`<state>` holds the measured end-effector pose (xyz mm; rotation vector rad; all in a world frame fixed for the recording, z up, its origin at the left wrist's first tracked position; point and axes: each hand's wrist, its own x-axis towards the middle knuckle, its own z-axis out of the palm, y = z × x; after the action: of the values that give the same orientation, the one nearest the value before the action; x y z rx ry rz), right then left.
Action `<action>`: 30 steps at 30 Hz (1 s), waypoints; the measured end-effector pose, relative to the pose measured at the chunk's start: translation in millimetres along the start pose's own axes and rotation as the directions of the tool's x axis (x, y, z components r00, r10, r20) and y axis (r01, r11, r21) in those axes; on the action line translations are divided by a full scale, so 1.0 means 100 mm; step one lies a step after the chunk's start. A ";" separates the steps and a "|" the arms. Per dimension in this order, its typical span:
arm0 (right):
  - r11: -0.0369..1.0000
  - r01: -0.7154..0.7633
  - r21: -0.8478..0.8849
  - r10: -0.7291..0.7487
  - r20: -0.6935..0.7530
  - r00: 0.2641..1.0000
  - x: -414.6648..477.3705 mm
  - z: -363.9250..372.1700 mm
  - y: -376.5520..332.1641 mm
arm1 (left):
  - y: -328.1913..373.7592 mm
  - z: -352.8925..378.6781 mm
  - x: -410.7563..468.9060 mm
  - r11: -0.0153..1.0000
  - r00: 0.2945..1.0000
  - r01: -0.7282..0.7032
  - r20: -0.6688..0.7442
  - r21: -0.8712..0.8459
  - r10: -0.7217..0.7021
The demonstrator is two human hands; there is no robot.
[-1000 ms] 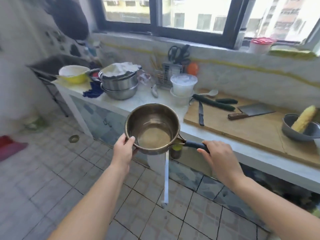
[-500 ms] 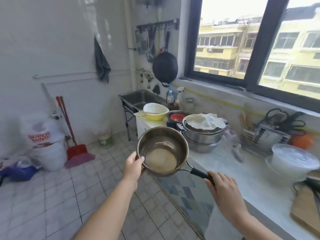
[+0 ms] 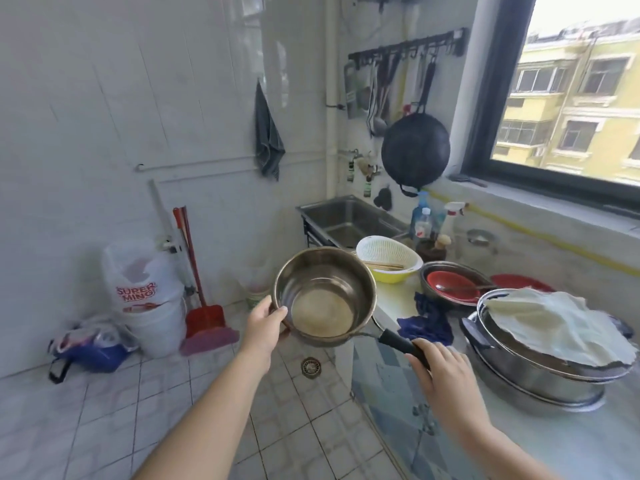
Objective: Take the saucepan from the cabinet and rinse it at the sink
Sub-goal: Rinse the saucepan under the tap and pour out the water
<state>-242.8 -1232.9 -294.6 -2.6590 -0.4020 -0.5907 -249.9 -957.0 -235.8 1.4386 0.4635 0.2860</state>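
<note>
A steel saucepan [image 3: 323,299] with a black handle is held in the air in front of me, its empty inside tilted toward the camera. My left hand [image 3: 265,325] grips its left rim. My right hand [image 3: 441,363] holds the black handle at the lower right. The steel sink [image 3: 349,220] stands farther ahead against the back wall, at the end of the counter, with nothing visible in its basin. A tap [image 3: 355,155] sticks out of the wall above it.
The counter [image 3: 391,303] on my right carries a white colander in a yellow bowl [image 3: 389,259], a red dish in a steel bowl [image 3: 450,284], a blue cloth [image 3: 427,322] and cloth-covered steel pots [image 3: 550,344]. White buckets, a red dustpan [image 3: 206,320] and bags stand by the left wall.
My view has turned left and moved along the counter toward the sink, which now looks nearer. Both hands keep the same hold on the saucepan.
</note>
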 end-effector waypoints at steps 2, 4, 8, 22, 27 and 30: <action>0.999 0.001 0.033 -0.002 0.004 1.000 0.42 0.22 0.02 | 0.06 0.07 0.44 1.000 1.000 0.002 -0.019 -0.014 -0.002; 0.999 0.007 0.046 -0.007 -0.006 1.000 0.89 0.43 0.07 | 0.14 0.18 0.89 0.999 0.999 0.011 -0.045 -0.041 -0.013; 0.997 -0.013 0.073 0.010 0.029 1.000 1.80 0.82 0.18 | 0.34 0.41 1.71 0.992 0.996 0.038 -0.071 -0.117 -0.046; 0.991 -0.027 0.130 0.020 0.059 0.998 3.87 1.93 0.31 | 0.44 0.70 4.12 0.973 0.986 0.134 -0.072 -0.188 -0.150; 0.974 -0.138 0.178 0.129 0.061 0.990 4.48 2.33 0.17 | 0.59 0.85 5.00 0.974 0.990 0.123 -0.045 -0.190 -0.134; 0.957 -0.224 0.186 0.218 0.054 0.975 4.90 2.64 0.05 | 0.73 0.90 5.65 0.976 0.990 0.140 0.030 -0.167 -0.137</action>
<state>276.1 -1031.3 -294.6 -2.4863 -0.1569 -0.4172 295.0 -768.8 -232.5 1.2370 0.5095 0.1949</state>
